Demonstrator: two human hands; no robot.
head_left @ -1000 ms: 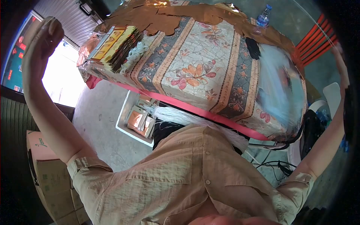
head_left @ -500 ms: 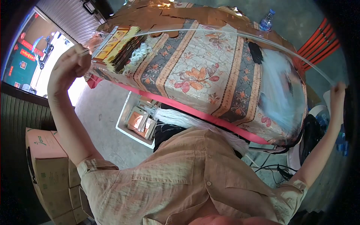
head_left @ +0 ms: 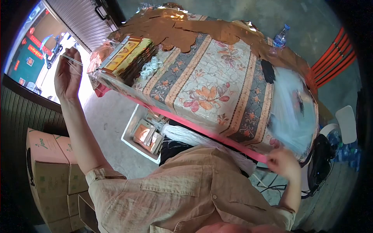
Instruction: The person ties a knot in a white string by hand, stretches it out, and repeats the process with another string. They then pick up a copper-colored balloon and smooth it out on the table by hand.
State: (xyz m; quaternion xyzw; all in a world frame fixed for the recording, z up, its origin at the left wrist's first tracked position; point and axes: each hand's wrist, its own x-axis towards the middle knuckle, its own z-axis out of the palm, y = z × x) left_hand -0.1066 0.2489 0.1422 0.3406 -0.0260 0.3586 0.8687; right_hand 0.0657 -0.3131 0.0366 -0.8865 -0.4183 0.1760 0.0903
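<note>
My left hand (head_left: 69,75) is raised at the far left, its fingers curled around thin white threads (head_left: 72,60). Low at the table's front right corner is my right hand (head_left: 285,161), slightly blurred. Its fingers are bent together, and what they hold, if anything, cannot be made out. Beside it, the pink edging (head_left: 229,140) runs along the tablecloth's front. A long bundle of white thread (head_left: 194,137) lies across my lap. On the table's right end is a spread of whitish, clear plastic-like material (head_left: 291,105).
On the patterned table (head_left: 206,73) are a stack of printed cards (head_left: 130,58), coiled white cord (head_left: 151,68), brown sheeting (head_left: 186,33) and a water bottle (head_left: 280,37). A white bin (head_left: 130,126) stands below. Cardboard boxes (head_left: 50,171) are at left, a red chair (head_left: 336,58) at right.
My right hand has swung down and inward from the far right to the table corner. The strand stretched between both hands no longer shows. My left hand's fingers have turned upward.
</note>
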